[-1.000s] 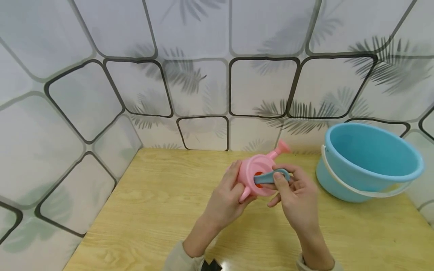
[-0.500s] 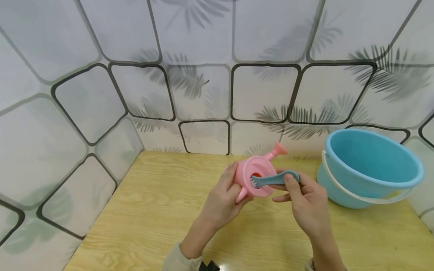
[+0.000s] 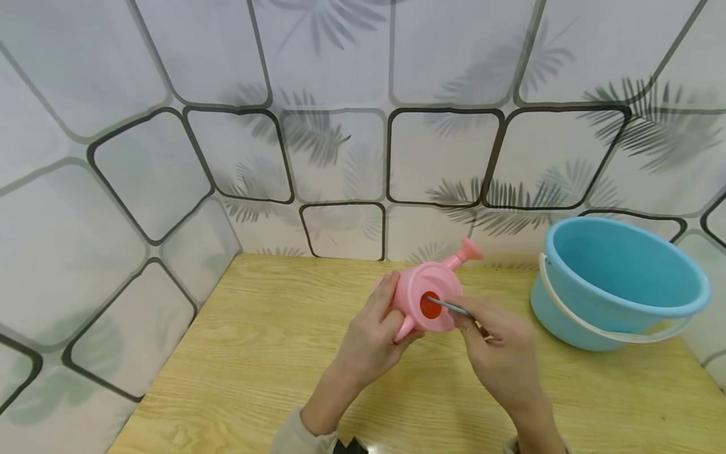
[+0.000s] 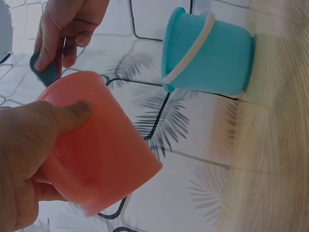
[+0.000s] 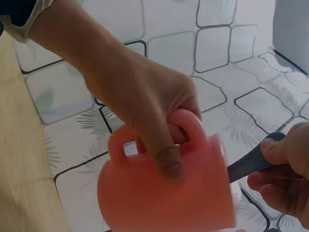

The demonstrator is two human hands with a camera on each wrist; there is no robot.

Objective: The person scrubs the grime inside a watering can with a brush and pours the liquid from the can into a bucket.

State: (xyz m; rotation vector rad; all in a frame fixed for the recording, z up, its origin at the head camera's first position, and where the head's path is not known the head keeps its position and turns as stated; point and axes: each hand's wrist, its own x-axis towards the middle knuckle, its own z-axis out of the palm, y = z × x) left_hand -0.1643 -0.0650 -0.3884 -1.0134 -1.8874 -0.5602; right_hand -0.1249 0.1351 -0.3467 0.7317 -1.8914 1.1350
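My left hand (image 3: 365, 343) holds a pink toy watering can (image 3: 449, 284) above the table, its spout pointing up and right. In the right wrist view the fingers pass through the can's loop handle (image 5: 190, 126), with the thumb pressed along the body. A red-orange patch (image 3: 432, 308) shows inside the round opening, which faces toward my right side. My right hand (image 3: 501, 353) pinches a blue-grey brush (image 3: 452, 308) by its handle, seen nearly edge-on. The brush (image 5: 252, 163) reaches into the can's opening, so its bristles are hidden.
A light-blue bucket (image 3: 558, 315) with a white handle (image 3: 595, 324) stands at the right on the wooden table (image 3: 238, 359). Walls covered in cloth with a leaf and grid pattern (image 3: 340, 151) close off the back and left.
The brush came partly out, showing white bristles, then went back into the can, turned edge-on. My right hand moved right, then back left and rolled over. The left hand barely moved.
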